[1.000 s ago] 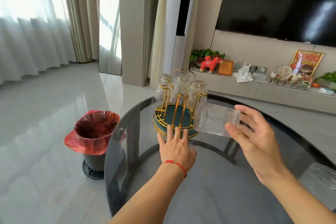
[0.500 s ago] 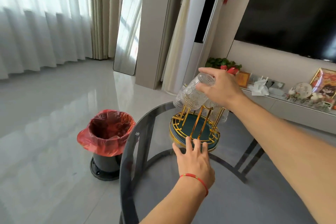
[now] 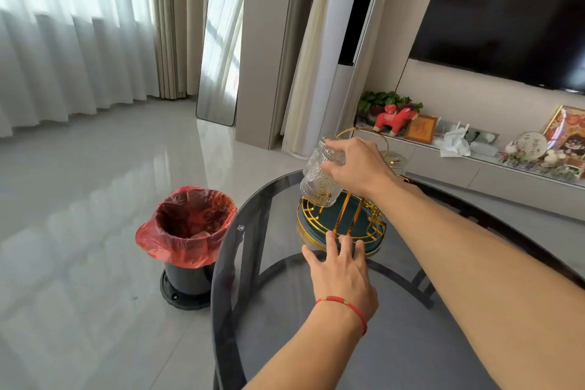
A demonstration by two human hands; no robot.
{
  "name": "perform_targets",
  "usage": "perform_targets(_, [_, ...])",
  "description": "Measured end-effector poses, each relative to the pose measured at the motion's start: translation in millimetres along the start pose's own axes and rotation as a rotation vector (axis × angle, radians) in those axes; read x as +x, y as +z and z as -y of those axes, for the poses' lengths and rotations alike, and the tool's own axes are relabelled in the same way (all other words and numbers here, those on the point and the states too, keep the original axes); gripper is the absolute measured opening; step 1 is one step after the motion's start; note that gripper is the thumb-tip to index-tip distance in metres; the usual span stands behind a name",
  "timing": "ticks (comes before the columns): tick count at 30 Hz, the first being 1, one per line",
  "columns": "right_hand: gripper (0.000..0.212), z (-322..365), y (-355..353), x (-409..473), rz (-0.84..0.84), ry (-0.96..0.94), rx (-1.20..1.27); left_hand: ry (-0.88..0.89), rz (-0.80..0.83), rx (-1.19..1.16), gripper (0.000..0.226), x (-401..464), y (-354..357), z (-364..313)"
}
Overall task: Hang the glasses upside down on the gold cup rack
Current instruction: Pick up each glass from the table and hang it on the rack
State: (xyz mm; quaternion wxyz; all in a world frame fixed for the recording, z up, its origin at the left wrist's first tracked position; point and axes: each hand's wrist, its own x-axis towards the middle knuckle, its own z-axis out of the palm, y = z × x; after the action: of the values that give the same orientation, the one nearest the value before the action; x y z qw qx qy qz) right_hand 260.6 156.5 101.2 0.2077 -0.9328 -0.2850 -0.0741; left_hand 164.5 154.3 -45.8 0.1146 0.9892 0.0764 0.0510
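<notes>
The gold cup rack (image 3: 340, 220) with a dark green base stands on the round dark glass table (image 3: 395, 326). My right hand (image 3: 357, 166) grips the base of a clear embossed glass (image 3: 321, 182), mouth down, over the rack's left side, low above the base. My left hand (image 3: 340, 272) lies flat on the table with its fingertips against the rack's near rim. Another hung glass (image 3: 395, 161) shows partly behind my right hand; the rest of the rack's pegs are hidden by it.
A black bin with a red liner (image 3: 188, 228) stands on the floor left of the table. A TV shelf (image 3: 474, 165) with ornaments runs along the wall behind. The table's left edge is close to the rack.
My right hand has turned the glass from lying sideways at the rack's right to mouth down over its left side, and lowered it. The left hand has stayed at the rack's rim.
</notes>
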Motion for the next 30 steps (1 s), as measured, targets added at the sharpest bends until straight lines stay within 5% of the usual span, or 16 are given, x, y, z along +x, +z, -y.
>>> perform_targets(11, [0.060,-8.0,3.1,-27.0,0.090,-0.058,-0.096,-0.009,0.018,0.023,0.077,0.5,-2.1,-0.5])
perform_targets(20, [0.047,-51.2,-14.2,-131.9,-0.057,-0.069,-0.003,-0.010,-0.008,0.060,0.079,-1.9,3.8,0.5])
perform_targets(25, [0.022,-89.1,-25.9,-218.1,-0.096,0.040,0.099,0.024,-0.017,0.089,0.076,-9.0,1.1,3.0])
perform_targets(30, [0.024,-129.3,-32.1,-287.4,-0.252,0.182,0.282,0.223,-0.091,-0.082,0.068,-33.4,0.2,-28.5])
